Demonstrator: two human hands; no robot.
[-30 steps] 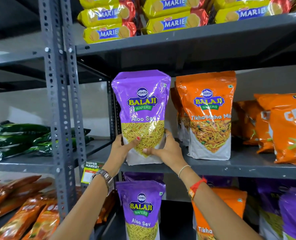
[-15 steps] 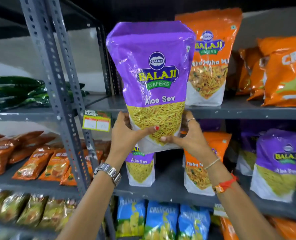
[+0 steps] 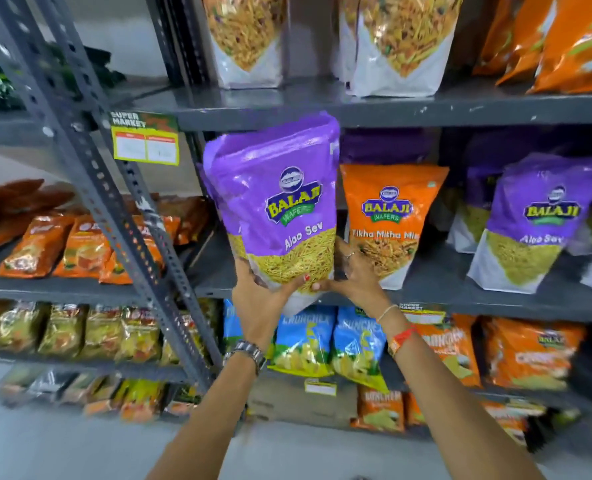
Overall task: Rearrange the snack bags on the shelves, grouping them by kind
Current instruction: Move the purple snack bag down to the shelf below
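A purple Aloo Sev bag [image 3: 274,202] is held upright and slightly tilted in front of the middle shelf [image 3: 426,299]. My left hand [image 3: 256,296] grips its lower left corner and my right hand [image 3: 353,275] grips its lower right. Just right of it an orange Tikha Mitha Mix bag [image 3: 388,216] stands on that shelf. Further right stands another purple Aloo Sev bag [image 3: 530,223]. Two orange mix bags [image 3: 395,46] stand on the shelf above.
A grey slotted upright post [image 3: 90,161] slants down at the left, with a green price tag [image 3: 145,140] beside it. Flat orange packets [image 3: 62,244] lie on the left rack. Blue Crunchex bags [image 3: 325,341] and orange bags [image 3: 526,351] fill the lower shelf.
Both hands have lifted the purple bag off the upper shelf and brought it down to the level of the middle shelf. The view has tilted downward.
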